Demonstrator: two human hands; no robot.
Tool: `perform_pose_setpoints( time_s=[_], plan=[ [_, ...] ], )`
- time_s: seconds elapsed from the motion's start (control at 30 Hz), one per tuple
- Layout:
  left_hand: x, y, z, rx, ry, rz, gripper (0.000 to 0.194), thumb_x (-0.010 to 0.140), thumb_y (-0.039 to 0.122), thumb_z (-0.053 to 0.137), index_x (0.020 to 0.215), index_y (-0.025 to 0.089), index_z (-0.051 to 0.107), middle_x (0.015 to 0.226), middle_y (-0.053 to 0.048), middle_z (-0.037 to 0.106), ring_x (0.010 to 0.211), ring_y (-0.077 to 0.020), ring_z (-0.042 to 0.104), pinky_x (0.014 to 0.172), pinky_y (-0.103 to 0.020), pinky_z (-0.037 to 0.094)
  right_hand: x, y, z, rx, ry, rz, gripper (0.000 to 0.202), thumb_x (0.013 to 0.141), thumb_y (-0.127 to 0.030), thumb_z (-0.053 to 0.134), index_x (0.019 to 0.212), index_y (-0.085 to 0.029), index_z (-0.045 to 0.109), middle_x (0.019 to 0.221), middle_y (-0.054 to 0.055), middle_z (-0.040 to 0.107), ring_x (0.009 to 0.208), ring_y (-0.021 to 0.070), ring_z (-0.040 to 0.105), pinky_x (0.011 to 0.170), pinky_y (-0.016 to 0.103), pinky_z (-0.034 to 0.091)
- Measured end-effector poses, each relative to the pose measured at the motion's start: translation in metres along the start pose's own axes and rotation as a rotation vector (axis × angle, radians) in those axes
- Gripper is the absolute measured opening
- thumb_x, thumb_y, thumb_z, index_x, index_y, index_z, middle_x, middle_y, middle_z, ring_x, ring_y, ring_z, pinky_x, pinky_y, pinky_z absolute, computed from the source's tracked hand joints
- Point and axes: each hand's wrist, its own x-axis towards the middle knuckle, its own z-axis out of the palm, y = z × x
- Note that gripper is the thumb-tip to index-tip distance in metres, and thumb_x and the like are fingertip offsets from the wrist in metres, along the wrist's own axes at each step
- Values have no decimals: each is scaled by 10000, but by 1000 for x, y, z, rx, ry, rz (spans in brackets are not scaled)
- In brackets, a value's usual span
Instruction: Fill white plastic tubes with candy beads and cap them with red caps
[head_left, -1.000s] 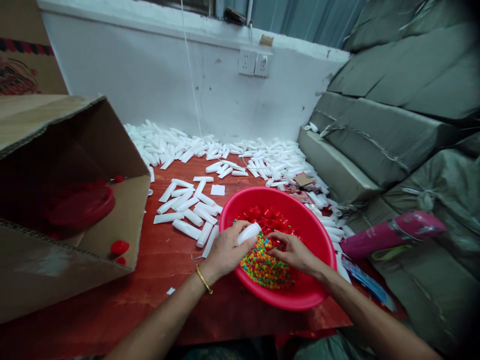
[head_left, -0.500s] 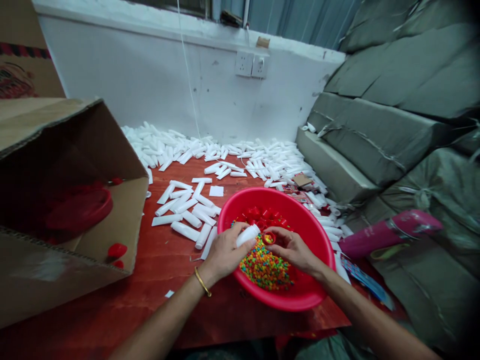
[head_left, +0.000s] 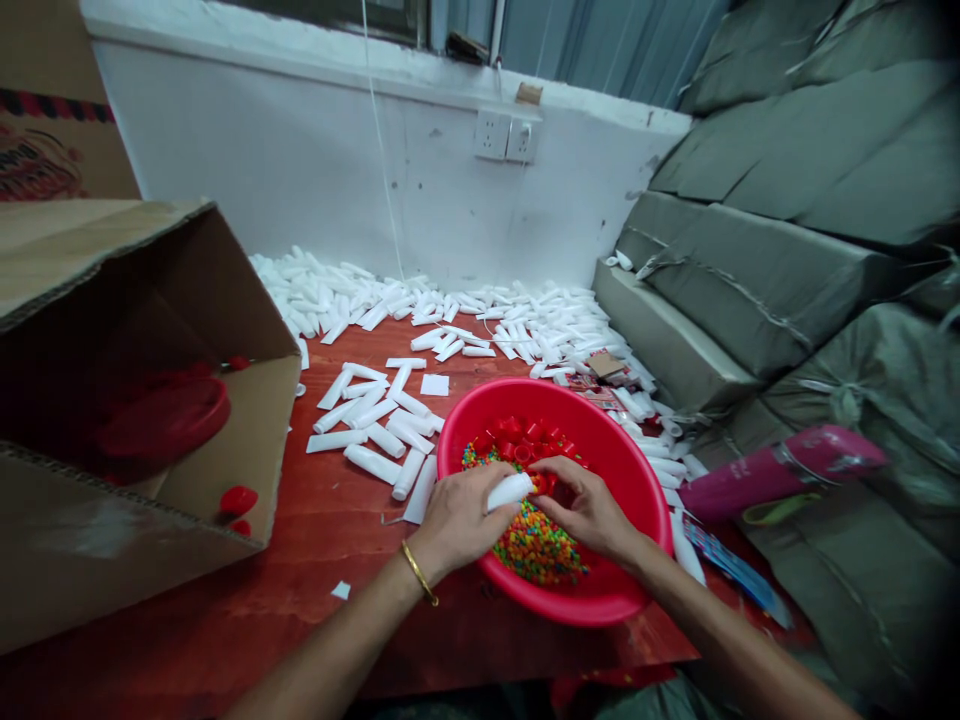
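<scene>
The left hand pinched a white, flat-tailed plastic tube between thumb and fingers, its mouth pointing toward two o'clock. The right hand was curled with thumb and fingertips around a small red plastic cap right at that mouth; how firmly it gripped could not be told. Both worked above a round, bright red plastic basin, where small multicoloured candy-like pellets lay toward six o'clock and a cluster of loose red plastic caps toward eleven. More white plastic tubes lay outside, at ten o'clock.

A spill seemed the likeliest trouble: if cap and mouth slipped out of line, pellets could scatter, though mostly into the basin. Pellets crowding the narrow opening might jam. Squeezing the tube too hard could buckle its wall. A forearm leaning on the near rim could tip the basin, which sat close to the table's edge.
</scene>
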Motion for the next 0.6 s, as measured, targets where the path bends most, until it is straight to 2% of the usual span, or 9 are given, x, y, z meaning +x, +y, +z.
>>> perform_pose_setpoints(
  time_s=[0.1, 0.2, 0.33, 0.4, 0.47, 0.53, 0.6],
  plan=[
    [1, 0, 0, 1, -6, 4, 294, 761, 251, 550, 1055, 252, 550, 910, 23, 644, 756, -160, 587, 644, -257, 404, -1, 2, -2, -40, 1, -97, 275, 820, -242, 543, 1092, -200, 534, 1002, 78, 579, 928, 180, 558, 787, 305, 460],
    [2, -1, -1, 19, -10, 18, 297, 752, 246, 564, 1049, 253, 564, 934, 23, 649, 793, -162, 594, 674, -257, 407, -3, 5, -4, -91, -42, -160, 298, 849, -221, 515, 1146, -202, 504, 1059, 98, 538, 959, 177, 546, 796, 303, 456],
    [2, -1, -3, 49, -68, 22, 253, 754, 279, 583, 1005, 245, 590, 904, 19, 655, 789, -164, 598, 657, -249, 401, -3, 0, -10, -158, -172, -193, 282, 889, -266, 456, 1155, -176, 487, 1070, 124, 524, 922, 183, 545, 756, 303, 454],
    [2, -1, -4, 64, -113, 39, 224, 762, 299, 582, 976, 235, 596, 856, 17, 652, 762, -163, 594, 636, -245, 394, -1, -4, -11, -148, -263, -157, 271, 900, -337, 423, 1077, -157, 520, 992, 114, 547, 868, 187, 538, 736, 309, 445],
    [2, -2, -3, 69, -133, 54, 218, 764, 318, 585, 960, 223, 591, 821, 14, 647, 744, -162, 588, 625, -242, 390, 2, -8, -9, -83, -345, -14, 356, 906, -437, 355, 882, -147, 558, 803, 68, 552, 717, 166, 520, 645, 284, 434],
    [1, -4, -2, 65, -128, 64, 220, 761, 321, 591, 952, 213, 580, 813, 11, 641, 738, -160, 583, 620, -239, 388, 5, -10, -4, 41, -407, 255, 526, 896, -551, 246, 674, -156, 515, 580, 5, 461, 523, 126, 437, 497, 243, 376],
    [0, -5, 1, 66, -107, 69, 216, 757, 325, 595, 935, 204, 572, 812, 7, 636, 731, -159, 579, 617, -240, 387, 8, -12, 2, 188, -439, 529, 624, 866, -630, 146, 574, -171, 452, 464, -35, 348, 415, 100, 344, 409, 224, 301]
  ],
)
